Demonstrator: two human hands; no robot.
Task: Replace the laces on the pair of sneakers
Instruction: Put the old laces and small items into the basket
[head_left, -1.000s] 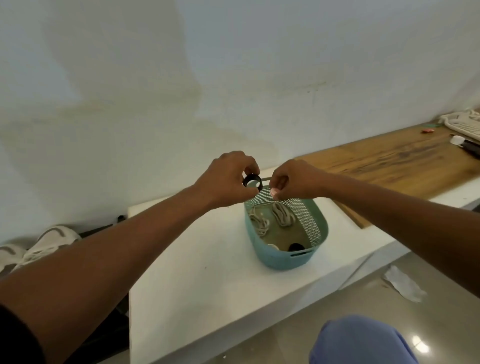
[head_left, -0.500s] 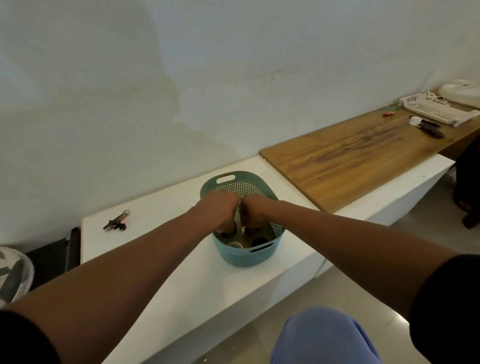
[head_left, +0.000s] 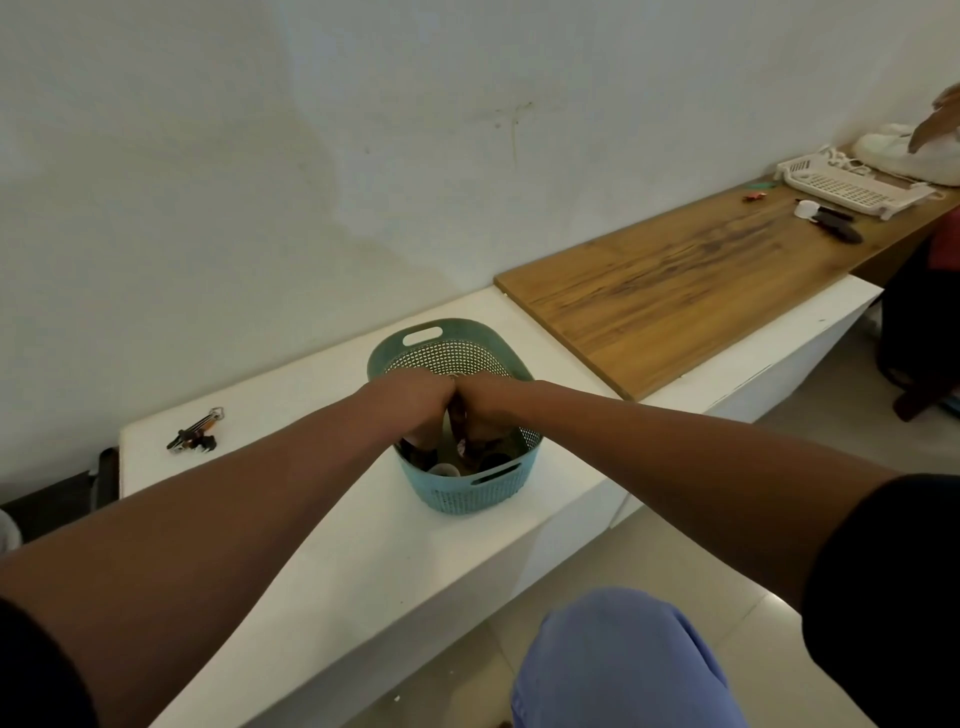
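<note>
Fingers of both hands, grip unclear, curl down inside the oval perforated teal plastic basket (head_left: 470, 499).

Both arms reached forward and converged, forearms bare, dark sleeves at the upper arms. The left hand (head_left: 415, 405) and right hand (head_left: 491, 408) met knuckle to knuckle, touching at the top, backs turned up toward the camera. Both wrists bent downward, so the fingers pointed down and curled under out of sight; what they gripped, if anything, could not be told. The left forearm ran in from the lower left, the right from the lower right. A knee in blue cloth showed below.
</note>
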